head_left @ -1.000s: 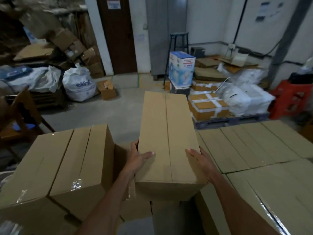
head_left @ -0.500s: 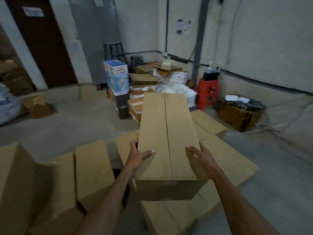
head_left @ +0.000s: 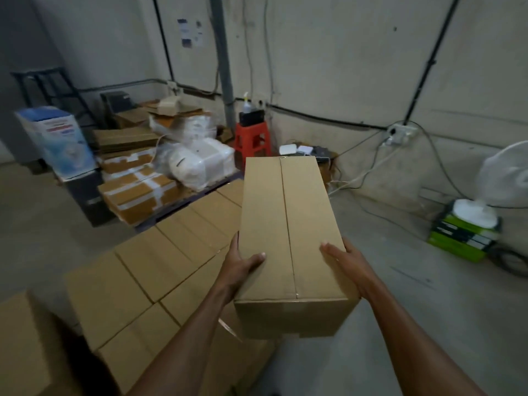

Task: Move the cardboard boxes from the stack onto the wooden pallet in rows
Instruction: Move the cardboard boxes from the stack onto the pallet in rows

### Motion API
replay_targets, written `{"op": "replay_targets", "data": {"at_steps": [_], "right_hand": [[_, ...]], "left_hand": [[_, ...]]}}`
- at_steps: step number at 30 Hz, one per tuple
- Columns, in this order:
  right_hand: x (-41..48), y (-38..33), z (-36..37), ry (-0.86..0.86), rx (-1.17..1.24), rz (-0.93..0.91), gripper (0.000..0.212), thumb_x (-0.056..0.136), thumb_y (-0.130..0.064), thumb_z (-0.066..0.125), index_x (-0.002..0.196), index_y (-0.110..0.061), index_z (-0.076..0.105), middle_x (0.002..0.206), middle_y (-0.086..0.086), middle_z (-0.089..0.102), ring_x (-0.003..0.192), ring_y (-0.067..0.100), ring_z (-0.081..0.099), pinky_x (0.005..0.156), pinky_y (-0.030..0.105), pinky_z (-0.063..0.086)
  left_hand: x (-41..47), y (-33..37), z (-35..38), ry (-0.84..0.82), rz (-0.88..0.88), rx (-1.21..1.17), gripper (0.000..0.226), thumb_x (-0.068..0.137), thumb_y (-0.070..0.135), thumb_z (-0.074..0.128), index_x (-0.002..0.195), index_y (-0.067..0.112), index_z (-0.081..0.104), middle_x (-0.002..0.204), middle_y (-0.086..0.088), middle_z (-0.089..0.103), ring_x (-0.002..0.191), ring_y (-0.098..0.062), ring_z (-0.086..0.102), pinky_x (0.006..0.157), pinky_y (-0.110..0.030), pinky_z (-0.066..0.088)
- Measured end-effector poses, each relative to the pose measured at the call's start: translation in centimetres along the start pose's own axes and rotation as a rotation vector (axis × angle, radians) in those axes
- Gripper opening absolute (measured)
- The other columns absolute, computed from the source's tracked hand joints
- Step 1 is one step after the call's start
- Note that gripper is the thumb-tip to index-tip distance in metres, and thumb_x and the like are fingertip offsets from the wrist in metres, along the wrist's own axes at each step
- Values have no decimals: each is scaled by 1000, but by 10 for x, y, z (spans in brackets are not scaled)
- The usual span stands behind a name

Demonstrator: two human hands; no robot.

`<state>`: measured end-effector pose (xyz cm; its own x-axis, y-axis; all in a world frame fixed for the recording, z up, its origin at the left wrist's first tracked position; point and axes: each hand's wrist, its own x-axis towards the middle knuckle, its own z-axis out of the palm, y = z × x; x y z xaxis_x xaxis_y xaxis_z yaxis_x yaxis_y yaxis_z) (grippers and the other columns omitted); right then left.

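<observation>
Concrete storeroom floor (head_left: 428,324) lies under the long cardboard box (head_left: 288,238) I carry in the air, left hand (head_left: 243,267) and right hand (head_left: 347,264) gripping its near sides, thumbs on top, probably to keep it level. Rows of laid boxes (head_left: 160,267) sit just below, leftward.

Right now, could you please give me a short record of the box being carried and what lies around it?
carried box: long closed cardboard box, held in the air, seam running away from the person
left hand: grips its near left edge, thumb on top
right hand: grips its near right edge, thumb on top
laid boxes: matching boxes in rows, lower down and to the left
background: red stool by the wall, white fan at far right
</observation>
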<state>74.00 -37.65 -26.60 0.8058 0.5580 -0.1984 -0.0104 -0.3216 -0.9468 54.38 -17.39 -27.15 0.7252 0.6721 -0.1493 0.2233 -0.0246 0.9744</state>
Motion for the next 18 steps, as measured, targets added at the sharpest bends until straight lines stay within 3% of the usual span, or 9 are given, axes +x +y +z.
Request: {"op": "replay_targets", "data": {"at_steps": [5,7,11,15,18], "right_hand": [[80,23,-67,48,-44,16,52,91,-53,66,137,-28,58,122,-1,69,105,20,67,93,46,56],[121,29,-90,48,-57,26,54,91,-52,66,138,-26,58,123,1,68,105,20,67,91,43,56],[211,27,-134,48,-90,68,51,93,-48,66,137,-25,58,121,1,69,103,19,68,78,33,56],[298,20,-170,7,-129,97,56,86,-58,69,132,-27,62,119,-2,72,104,21,69,92,46,57],[345,16,-183,-42,-100,100,47,91,-50,67,131,-25,62,118,-1,71,104,20,69,88,40,57]], "left_hand": [[87,-3,81,-79,-5,-42,106,64,53,84,153,35,30,138,1,58,118,-22,61,101,-53,53],[127,-7,112,-83,-27,-69,107,63,53,85,153,35,30,137,0,59,117,-22,62,101,-52,53],[213,-1,169,-104,-72,-114,88,81,32,83,151,34,30,134,-1,58,115,-20,61,100,-51,53],[286,12,208,-93,-94,-136,91,83,26,82,154,32,27,134,0,58,115,-16,59,102,-48,51],[325,19,226,-60,-112,-143,91,83,25,82,155,30,26,133,3,57,114,-13,58,102,-44,50]]}}
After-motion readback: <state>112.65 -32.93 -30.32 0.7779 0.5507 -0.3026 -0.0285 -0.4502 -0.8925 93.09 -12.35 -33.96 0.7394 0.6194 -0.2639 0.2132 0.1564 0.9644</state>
